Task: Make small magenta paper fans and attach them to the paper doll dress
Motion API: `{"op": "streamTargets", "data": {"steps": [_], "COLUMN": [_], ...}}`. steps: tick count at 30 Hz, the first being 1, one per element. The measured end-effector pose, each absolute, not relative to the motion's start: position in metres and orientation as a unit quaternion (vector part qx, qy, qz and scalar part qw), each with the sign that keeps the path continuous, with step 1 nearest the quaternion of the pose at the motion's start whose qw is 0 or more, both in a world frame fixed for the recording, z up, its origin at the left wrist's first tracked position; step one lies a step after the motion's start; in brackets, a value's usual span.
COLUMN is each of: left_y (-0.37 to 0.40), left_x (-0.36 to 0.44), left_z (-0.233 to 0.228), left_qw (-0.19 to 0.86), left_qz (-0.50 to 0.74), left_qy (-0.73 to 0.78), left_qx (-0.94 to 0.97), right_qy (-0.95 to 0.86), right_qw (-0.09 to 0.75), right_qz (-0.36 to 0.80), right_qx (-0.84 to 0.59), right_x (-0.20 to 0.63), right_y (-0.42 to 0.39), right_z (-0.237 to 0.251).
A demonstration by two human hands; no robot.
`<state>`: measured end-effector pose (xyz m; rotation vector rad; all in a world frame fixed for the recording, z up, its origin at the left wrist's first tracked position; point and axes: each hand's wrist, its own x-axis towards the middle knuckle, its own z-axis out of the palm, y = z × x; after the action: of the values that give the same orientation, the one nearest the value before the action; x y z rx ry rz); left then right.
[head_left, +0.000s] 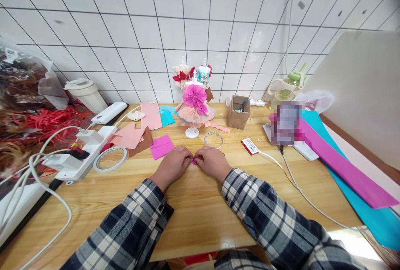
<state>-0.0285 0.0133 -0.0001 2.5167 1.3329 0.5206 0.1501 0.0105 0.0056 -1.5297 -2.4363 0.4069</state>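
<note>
Against the tabletop (200, 216), a magenta sliver (194, 162) shows.

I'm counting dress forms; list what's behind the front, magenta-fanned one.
A cream form with red trim, a blue form with pale bows and something brown. The front form hides part of each from view.

The bare tabletop (195, 220) between your sleeves (125, 222) gives your left hand (175, 163) and right hand (213, 162) room to slide back. Straight ahead, the pink dress stand (194, 113) blocks you, with a thin ring (223, 141) in front, to the right. On your left, pink paper (161, 147), a tape roll (108, 170) and the power strip (81, 162) get in the way. Your right hand can go between the ring and the red-and-white box (250, 146), but past it a white wire (271, 158) crosses the wood.
</note>
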Motion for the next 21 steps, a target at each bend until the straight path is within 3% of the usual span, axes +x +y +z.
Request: {"op": "streamTargets", "data": {"steps": [6, 21], "left_y": [0.012, 0.011], "left_x": [-0.028, -0.027], "left_z": [-0.001, 0.004], "left_qw": [0.114, 0.100], "left_qz": [0.184, 0.171], "left_qy": [0.453, 0.459], "left_qx": [0.865, 0.866], "right_qy": [-0.835, -0.837], "right_qw": [0.122, 0.036], "right_qz": [0.133, 0.073], "right_qx": [-0.520, -0.541], "right_x": [0.150, 0.136], "right_y": [0.011, 0.003], "right_z": [0.006, 0.009]}}
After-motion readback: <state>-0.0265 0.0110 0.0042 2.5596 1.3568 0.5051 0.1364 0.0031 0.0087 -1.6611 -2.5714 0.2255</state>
